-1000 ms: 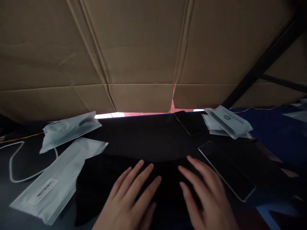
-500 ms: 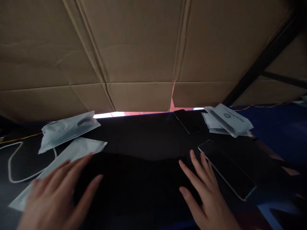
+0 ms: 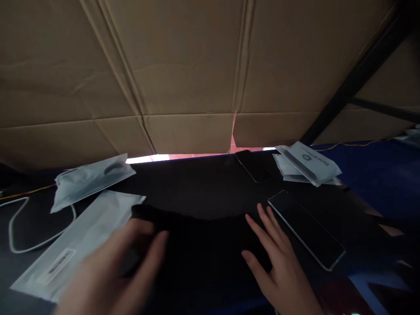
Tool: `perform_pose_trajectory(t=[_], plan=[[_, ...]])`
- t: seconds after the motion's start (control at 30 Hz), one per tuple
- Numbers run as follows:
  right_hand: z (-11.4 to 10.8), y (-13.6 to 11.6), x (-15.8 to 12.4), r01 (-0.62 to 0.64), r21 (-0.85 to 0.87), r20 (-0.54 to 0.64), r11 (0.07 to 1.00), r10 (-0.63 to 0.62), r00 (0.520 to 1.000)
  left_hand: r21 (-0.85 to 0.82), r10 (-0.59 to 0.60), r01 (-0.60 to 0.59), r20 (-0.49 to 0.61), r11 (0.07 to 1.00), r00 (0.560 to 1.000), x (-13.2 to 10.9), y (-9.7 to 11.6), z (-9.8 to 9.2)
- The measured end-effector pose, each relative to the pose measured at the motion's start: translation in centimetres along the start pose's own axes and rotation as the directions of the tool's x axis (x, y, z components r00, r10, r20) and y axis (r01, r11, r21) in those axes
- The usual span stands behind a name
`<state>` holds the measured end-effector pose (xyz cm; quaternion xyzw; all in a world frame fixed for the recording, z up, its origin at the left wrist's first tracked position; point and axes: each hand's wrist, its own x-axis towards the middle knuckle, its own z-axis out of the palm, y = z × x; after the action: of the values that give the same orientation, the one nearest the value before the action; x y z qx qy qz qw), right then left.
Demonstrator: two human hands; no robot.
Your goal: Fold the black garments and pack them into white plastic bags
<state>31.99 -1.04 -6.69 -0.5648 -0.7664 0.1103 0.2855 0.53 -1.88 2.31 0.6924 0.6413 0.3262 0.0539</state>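
A black cloth (image 3: 200,253) lies on the dark tabletop, its far edge slightly wavy. My right hand (image 3: 278,262) rests on its right part, fingers spread and flat, holding nothing. Over the left part is my left hand (image 3: 121,262), blurred by motion, with fingers bent and thumb apart from them. It is near the cloth's far left corner and partly covers a whitish plastic pouch (image 3: 88,232) with a barcode label. Just right of my right hand lies a dark-screened smartphone (image 3: 306,229).
A second pouch (image 3: 93,179) and a white cable (image 3: 11,232) lie at the left. Toward the back are a smaller phone (image 3: 252,166) and printed packets (image 3: 310,162). Cardboard (image 3: 187,65) stands behind the table, with a dark metal bar (image 3: 354,74) at the right.
My left hand has moved right, off much of the pouch, so its label now shows, and its fingers have curled more. My right hand has hardly moved. The view has shifted slightly.
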Motion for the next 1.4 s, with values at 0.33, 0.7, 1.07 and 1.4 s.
perform_pose_trajectory(t=[0.33,0.7,1.07,1.4], plan=[[-0.1,0.4,-0.1,0.031,0.062,-0.085,0.998,-0.026,0.996,0.036,0.351,-0.366,0.212,0.93,0.912,0.7,2.3,4.1],[0.0,0.3,0.1,-0.009,0.096,-0.096,0.995,0.019,0.995,0.191,0.404,-0.45,0.235,0.872,0.884,-0.7,-0.7,4.9],[0.0,0.3,0.0,-0.067,0.174,-0.129,0.982,0.09,0.988,0.213,-0.086,0.054,0.146,0.976,0.985,-1.7,-3.8,3.1],[-0.4,0.1,0.2,-0.096,0.207,-0.124,0.974,0.123,0.985,0.0,0.083,-0.085,0.199,0.996,0.976,0.2,2.3,1.3]])
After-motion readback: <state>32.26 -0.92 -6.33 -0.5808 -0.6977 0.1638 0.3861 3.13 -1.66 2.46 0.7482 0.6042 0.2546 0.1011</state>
